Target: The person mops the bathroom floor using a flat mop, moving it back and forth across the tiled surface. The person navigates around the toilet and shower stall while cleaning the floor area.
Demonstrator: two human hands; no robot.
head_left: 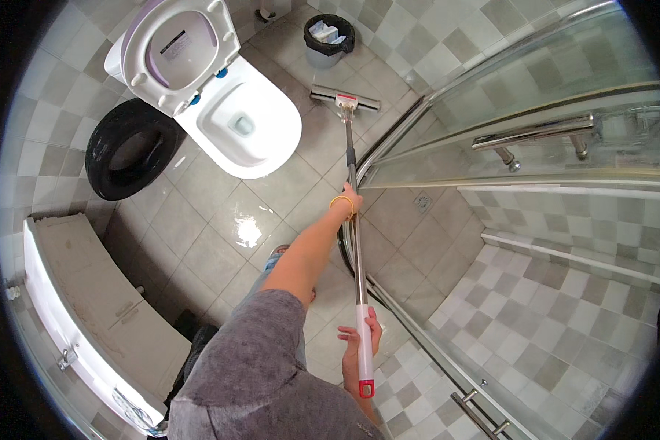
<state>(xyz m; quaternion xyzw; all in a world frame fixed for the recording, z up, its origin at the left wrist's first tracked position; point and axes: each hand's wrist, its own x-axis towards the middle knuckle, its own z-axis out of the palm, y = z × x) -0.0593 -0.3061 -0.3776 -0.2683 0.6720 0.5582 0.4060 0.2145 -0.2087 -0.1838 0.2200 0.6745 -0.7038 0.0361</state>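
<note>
A squeeze-type sponge mop (356, 253) runs lengthwise in front of me, its metal head (322, 93) at the far end, over the floor between the toilet and the shower. My left hand (350, 201), with a yellow band at the wrist, is closed around the steel pole below the dark grey collar. Nearer my body, my right hand (352, 349) holds the pale pink grip (365, 335) from underneath, some of its fingers loosely spread. A red end cap (367, 389) with a hanging hole finishes the grip. The underside of the mop head is hidden.
Left stands a white toilet (275, 126), lid and seat raised, beside a black tyre-like ring (102, 159). A lined waste bin (323, 58) is at the back. Curved shower glass (473, 115) with a metal handle (533, 132) borders the right; a vanity cabinet (110, 286) is lower left.
</note>
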